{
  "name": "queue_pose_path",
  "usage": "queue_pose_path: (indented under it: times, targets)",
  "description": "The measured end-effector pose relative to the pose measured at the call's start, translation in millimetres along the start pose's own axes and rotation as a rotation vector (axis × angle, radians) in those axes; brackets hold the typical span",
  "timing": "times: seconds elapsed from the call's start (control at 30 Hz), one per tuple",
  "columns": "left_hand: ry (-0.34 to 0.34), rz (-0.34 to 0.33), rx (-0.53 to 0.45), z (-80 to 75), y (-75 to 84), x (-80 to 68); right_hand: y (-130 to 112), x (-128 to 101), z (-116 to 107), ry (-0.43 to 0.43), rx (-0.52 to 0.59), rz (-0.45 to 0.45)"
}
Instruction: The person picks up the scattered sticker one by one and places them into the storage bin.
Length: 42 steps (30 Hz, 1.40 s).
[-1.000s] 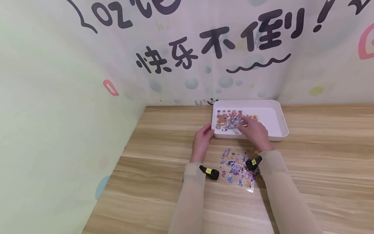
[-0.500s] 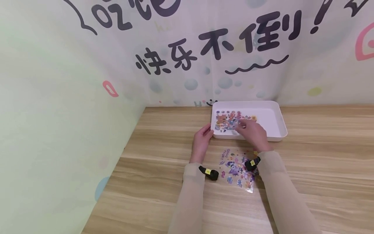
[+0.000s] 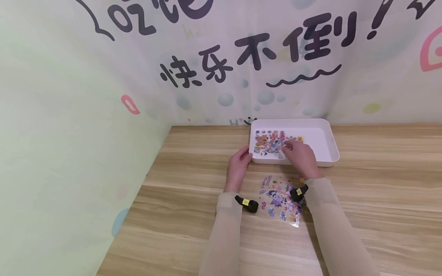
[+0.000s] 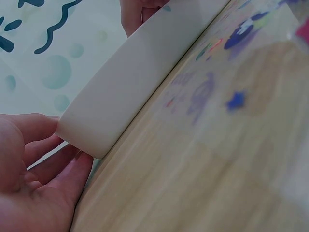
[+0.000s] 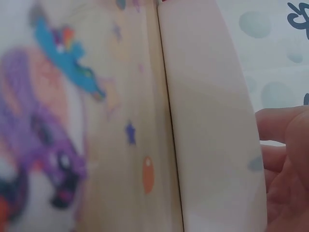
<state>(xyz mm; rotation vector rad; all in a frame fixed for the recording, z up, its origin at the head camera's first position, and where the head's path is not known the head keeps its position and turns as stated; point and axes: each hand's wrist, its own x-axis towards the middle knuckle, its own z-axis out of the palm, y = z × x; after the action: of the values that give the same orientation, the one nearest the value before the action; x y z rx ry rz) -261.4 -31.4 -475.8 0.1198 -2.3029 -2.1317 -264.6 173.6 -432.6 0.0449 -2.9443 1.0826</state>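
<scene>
In the head view my left hand grips the near left corner of a white tray; the left wrist view shows the thumb at the rim and fingers below. A transparent sticker sheet, printed in brown, pink and blue, lies in the tray's left part. My right hand reaches over the front wall, its fingertips drawn together low over the sheet's right part. I cannot tell whether they pinch a sticker. In the right wrist view, the tray wall hides those fingertips.
A second clear sticker sheet, with purple and blue figures and "good night" lettering, lies on the wooden table before the tray, partly under the right wrist. A printed curtain hangs behind the tray, and a pale wall stands left.
The right fingertips shift slightly left over the sheet, then back right. The left hand keeps its hold on the tray corner.
</scene>
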Motion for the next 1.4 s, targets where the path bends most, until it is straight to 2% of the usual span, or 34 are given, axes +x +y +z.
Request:
queue_pose_path:
  times: [0.27,0.43,0.57,0.77,0.87,1.0,1.1,1.2,1.4]
  targets:
    - [0.003,-0.003,-0.009,1.3,-0.5,-0.1,1.7,-0.5,-4.7,0.035,0.088,0.05]
    - [-0.006,0.018,-0.069,2.1,1.2,-0.8,6.3,1.3,-6.2,0.079,0.158,0.04]
    - [-0.016,0.011,-0.071,2.1,1.4,-0.6,6.6,0.3,-9.3,0.082,0.207,0.027]
    - [-0.02,0.005,-0.044,2.8,1.6,-0.2,6.1,-2.0,-14.0,0.065,0.359,0.024]
    - [-0.011,0.004,-0.034,2.9,1.6,-0.7,21.2,7.4,-4.8,0.106,0.404,0.038]
    - [-0.006,-0.017,-0.031,2.9,1.0,-1.2,56.6,29.8,16.5,0.173,0.394,0.036]
    - [-0.004,-0.021,-0.032,2.7,1.4,-1.2,71.3,39.4,24.4,0.182,0.397,0.007]
    - [-0.002,-0.014,-0.026,1.9,2.3,-1.5,59.4,30.6,16.2,0.156,0.444,0.0]
    - [-0.004,-0.014,-0.001,-0.6,3.6,-1.5,13.5,-5.6,-14.6,0.073,0.496,-0.022]
